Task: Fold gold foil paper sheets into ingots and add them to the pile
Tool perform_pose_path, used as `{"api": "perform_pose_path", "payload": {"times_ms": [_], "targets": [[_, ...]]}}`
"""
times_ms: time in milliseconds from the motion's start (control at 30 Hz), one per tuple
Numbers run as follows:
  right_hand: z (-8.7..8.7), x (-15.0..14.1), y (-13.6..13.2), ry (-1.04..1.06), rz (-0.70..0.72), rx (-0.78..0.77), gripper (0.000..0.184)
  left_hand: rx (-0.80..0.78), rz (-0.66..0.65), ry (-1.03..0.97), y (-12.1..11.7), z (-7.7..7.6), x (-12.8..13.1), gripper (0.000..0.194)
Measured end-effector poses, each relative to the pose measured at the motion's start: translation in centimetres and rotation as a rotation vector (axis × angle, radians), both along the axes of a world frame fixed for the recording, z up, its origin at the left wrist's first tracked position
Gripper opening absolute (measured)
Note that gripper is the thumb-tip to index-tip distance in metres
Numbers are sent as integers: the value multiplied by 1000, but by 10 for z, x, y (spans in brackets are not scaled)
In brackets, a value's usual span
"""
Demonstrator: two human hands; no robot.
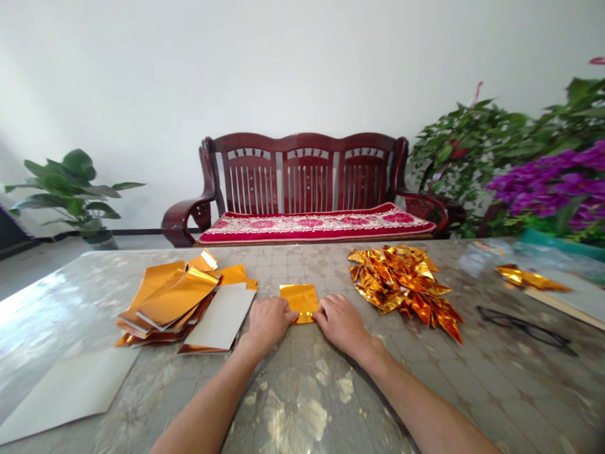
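Note:
A small sheet of gold foil paper [299, 300] lies on the table between my hands, its shiny side up. My left hand [271, 316] grips its lower left edge, thumb and fingers closed together. At the lower right edge, my right hand [341, 320] pinches the same sheet. Left of my left hand is a loose pile of gold foil paper [179, 290], with a sheet showing its pale back [221, 315] on the near side. A heap of folded gold foil pieces [401, 280] sits to the right of my right hand.
Black eyeglasses [524, 326] rest on the right of the patterned table [293, 397], near a single folded foil piece [532, 277] and clear plastic [484, 255]. A pale sheet [70, 388] lies at the near left. Behind stands a wooden bench [307, 173] with potted plants at both sides.

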State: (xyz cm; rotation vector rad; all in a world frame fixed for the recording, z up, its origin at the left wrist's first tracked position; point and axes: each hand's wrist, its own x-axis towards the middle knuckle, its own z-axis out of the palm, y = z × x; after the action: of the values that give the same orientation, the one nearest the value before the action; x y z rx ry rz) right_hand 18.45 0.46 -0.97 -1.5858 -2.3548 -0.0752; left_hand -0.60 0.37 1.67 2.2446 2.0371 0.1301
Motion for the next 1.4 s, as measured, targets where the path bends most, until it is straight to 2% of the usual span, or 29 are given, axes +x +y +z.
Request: {"api": "perform_pose_path", "payload": {"times_ms": [300,500,833,967,1133,1233,1333,1400], "targets": [[-2,-1,-1,-26,-8,6,15,26,-11,52,-4,1,-1,34],[-1,-1,-2,-36,-6,-12,16,59,-10,84,-4,-1,-3,47],[-1,-2,-3,-43,-19,-8,16,111,-38,119,-6,-5,-7,56],[0,-3,-4,-44,-22,-4,16,132,-49,137,-8,-7,-8,49],[1,-3,-5,-24,-43,0,14,196,-62,76,-13,-8,-6,26],[1,-2,-6,4,-55,2,12,228,-150,9,-17,-11,-3,14],[1,-1,-6,31,-60,5,11,169,-287,-26,-19,-15,1,15],[1,0,-6,43,-58,6,10,139,-325,-27,-20,-17,2,16]]}}
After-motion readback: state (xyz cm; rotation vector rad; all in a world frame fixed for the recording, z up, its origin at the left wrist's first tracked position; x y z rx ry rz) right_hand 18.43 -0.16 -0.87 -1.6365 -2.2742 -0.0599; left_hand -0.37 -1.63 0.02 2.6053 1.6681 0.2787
